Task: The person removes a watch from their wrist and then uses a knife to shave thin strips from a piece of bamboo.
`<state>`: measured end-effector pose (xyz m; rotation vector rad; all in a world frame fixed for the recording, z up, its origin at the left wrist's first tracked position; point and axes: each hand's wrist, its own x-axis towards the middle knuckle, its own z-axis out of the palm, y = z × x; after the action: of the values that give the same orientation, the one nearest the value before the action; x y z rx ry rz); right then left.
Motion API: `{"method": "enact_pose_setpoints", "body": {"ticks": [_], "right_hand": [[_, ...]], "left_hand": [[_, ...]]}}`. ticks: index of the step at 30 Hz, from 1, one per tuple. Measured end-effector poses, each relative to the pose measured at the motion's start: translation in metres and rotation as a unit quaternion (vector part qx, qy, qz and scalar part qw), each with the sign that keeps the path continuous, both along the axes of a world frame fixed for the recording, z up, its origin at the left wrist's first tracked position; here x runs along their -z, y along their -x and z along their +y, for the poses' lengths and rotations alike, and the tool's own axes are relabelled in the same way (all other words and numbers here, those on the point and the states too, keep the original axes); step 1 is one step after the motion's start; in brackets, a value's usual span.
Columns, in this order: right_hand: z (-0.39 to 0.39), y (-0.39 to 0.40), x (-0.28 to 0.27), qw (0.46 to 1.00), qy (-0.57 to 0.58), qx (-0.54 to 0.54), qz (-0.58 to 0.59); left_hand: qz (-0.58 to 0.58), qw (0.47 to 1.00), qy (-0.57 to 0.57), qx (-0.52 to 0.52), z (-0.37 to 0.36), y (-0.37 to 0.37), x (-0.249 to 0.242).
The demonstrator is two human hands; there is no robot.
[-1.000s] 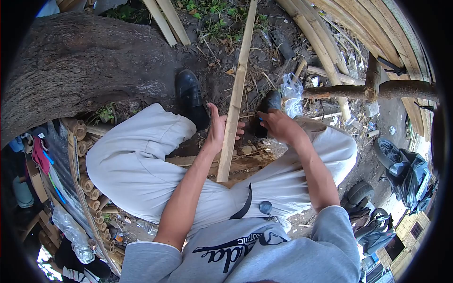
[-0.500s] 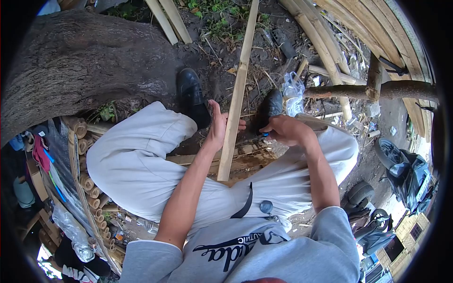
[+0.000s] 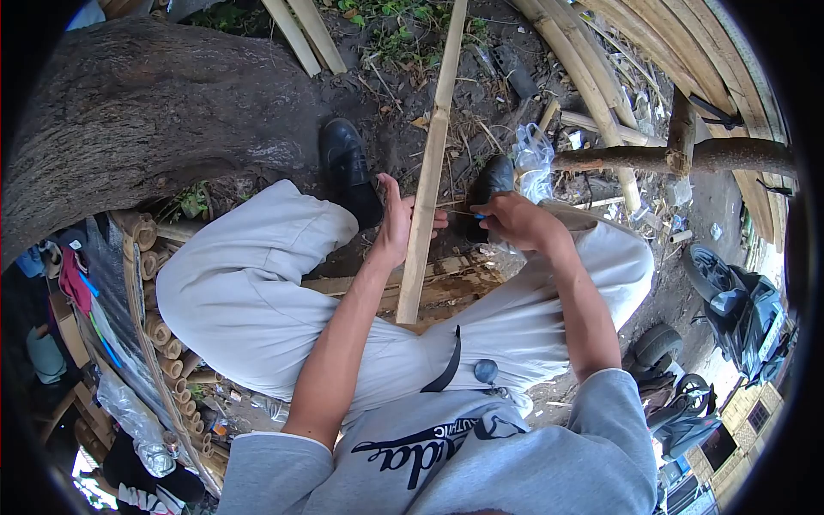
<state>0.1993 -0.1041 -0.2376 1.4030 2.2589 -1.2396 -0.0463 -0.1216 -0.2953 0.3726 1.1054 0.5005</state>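
A long split-bamboo strip [image 3: 436,137] slants up and away from my lap, its near end just above my trousers. My left hand [image 3: 395,225] holds it from the left and underneath, thumb raised off it and fingertips showing past its right edge. To the right of the strip, my right hand [image 3: 522,223] is closed around a thin tool with a blue handle [image 3: 481,217]. A slender part of the tool points left toward the strip; its kind is hard to make out. Whether it touches the bamboo cannot be seen.
A thick tree trunk [image 3: 163,120] lies at the left. Stacked bamboo poles [image 3: 176,369] are beside my left leg. More bamboo lengths [image 3: 584,77] lie at upper right, near a clear plastic bag [image 3: 534,159] and a wooden post [image 3: 678,159]. A motorcycle [image 3: 738,309] stands far right.
My right hand has risen slightly away from my lap, with the blue-handled tool. The bamboo strip has shifted a little; my left hand stays in nearly the same place.
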Motion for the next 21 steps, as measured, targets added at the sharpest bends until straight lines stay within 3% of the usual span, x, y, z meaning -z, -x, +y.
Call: {"method": "enact_pose_setpoints", "body": {"ticks": [4, 6, 7, 9, 13, 15, 17, 21], "right_hand": [[0.003, -0.008, -0.005, 0.982, 0.131, -0.124, 0.06], [0.001, 0.003, -0.011, 0.998, -0.013, 0.021, 0.063], [0.001, 0.002, -0.008, 0.998, -0.013, 0.021, 0.062], [0.004, -0.004, 0.004, 0.993, 0.113, -0.01, 0.041], [0.023, -0.026, 0.005, 0.99, 0.098, 0.014, 0.1], [0.035, -0.03, 0.01, 0.977, -0.143, 0.127, 0.093], [0.051, -0.03, 0.013, 0.983, -0.115, 0.131, 0.063], [0.065, -0.027, 0.048, 0.973, -0.192, 0.126, 0.009]], "left_hand": [[0.004, 1.0, 0.013, 0.0, 0.002, -0.001, -0.005], [-0.004, 1.0, 0.017, 0.003, 0.002, -0.002, -0.007], [-0.005, 1.0, 0.017, 0.003, 0.001, -0.003, -0.007], [-0.003, 1.0, 0.015, 0.002, 0.002, -0.003, -0.007], [-0.024, 1.0, 0.005, 0.011, 0.002, -0.003, -0.013], [-0.021, 1.0, 0.016, -0.011, 0.002, -0.008, -0.022], [-0.006, 1.0, -0.014, 0.001, -0.001, -0.011, -0.02], [0.044, 0.998, -0.049, 0.009, -0.01, -0.02, -0.022]]}}
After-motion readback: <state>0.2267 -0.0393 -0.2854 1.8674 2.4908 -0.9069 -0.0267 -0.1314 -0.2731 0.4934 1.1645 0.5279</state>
